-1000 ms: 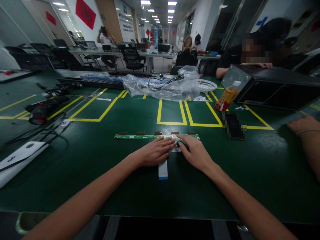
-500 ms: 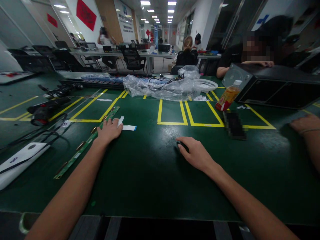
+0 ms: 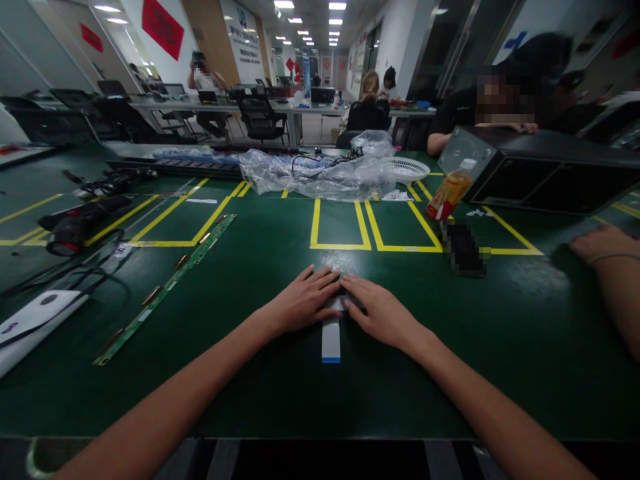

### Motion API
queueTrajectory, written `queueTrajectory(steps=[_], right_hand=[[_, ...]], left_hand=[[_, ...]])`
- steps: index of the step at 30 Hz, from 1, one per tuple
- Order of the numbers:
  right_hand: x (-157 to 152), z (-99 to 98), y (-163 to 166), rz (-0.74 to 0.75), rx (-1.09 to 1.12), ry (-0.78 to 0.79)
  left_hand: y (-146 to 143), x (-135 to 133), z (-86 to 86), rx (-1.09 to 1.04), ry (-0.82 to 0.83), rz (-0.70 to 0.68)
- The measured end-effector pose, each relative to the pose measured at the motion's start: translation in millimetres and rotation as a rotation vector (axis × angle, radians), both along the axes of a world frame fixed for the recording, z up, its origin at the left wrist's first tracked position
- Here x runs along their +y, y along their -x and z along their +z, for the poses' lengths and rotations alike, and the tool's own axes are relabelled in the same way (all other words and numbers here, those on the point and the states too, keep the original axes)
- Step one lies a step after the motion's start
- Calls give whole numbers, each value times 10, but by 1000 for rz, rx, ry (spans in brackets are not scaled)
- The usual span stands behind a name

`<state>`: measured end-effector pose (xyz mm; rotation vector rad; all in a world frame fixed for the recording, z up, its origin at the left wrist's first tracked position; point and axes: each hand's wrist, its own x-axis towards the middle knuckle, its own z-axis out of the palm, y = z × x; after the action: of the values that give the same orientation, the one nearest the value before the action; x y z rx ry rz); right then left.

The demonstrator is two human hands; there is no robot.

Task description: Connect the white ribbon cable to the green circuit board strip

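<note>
A white flat ribbon cable (image 3: 331, 337) with a blue tip lies on the green mat (image 3: 280, 387), pointing toward me. My left hand (image 3: 306, 303) and my right hand (image 3: 383, 312) meet over its far end. Their fingers lie close together and pin it to the mat. What is under the fingertips is hidden. A long, narrow green circuit board (image 3: 167, 283) lies diagonally to the left, away from both hands.
Another person's hand (image 3: 600, 243) rests at the right edge. An orange drink bottle (image 3: 449, 192), a black box (image 3: 550, 172) and a dark flat object (image 3: 463, 248) sit right of centre. Crumpled plastic wrap (image 3: 325, 175) lies at the back. A black and red tool (image 3: 75, 223), cables and a white device (image 3: 35, 320) lie on the left.
My left hand moved the green board off to the left and left it there. It then came back to the centre with the ribbon cable. My right hand stayed near the centre.
</note>
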<state>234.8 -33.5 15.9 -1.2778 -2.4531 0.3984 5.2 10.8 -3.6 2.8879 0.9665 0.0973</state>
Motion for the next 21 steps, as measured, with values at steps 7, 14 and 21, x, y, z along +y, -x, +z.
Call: queueTrajectory(steps=[7,14,21], right_hand=[[-47,40,-5,-29,-93,-78],[-220,216,88,-134,-248,-50],[-150,130,26,-98,-224,-70]], left_hand=[[718,403,113,43,-118,521],[1521,684,-31,147,15,1195],[1393,706,-105,129,-11,1022]])
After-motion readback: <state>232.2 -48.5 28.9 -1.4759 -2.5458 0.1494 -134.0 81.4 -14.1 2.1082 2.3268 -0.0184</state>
